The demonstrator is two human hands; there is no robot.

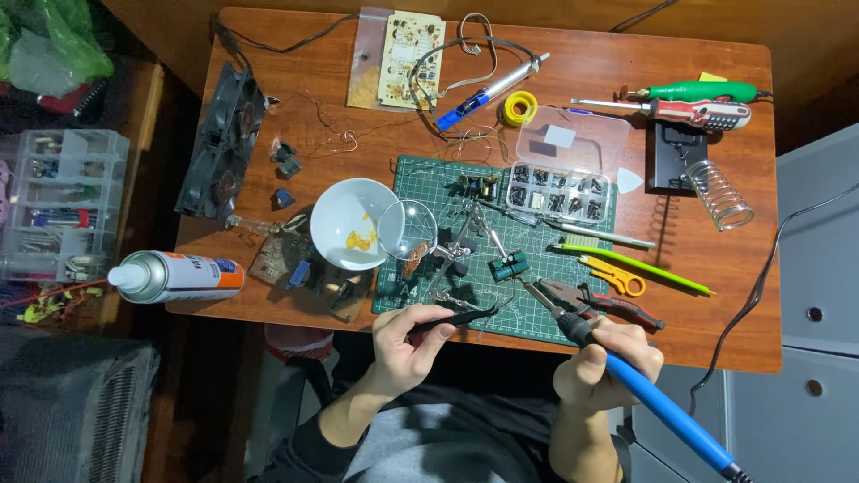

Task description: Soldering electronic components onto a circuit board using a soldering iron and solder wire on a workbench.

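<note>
Blue soldering iron (658,398) is gripped by right hand (601,362); black tweezers (456,318) are pinched by left hand (404,347), beside green mat (537,268).

We see the cutting mat (537,268) at the centre of the desk (698,224), with the bowl (349,224) just left of it and the spray can (174,275) at the desk's left edge. The parts box (559,190) lies on the mat's upper right; the pliers (595,302) lie at its lower right. The circuit board (410,58) sits at upper centre.
</note>
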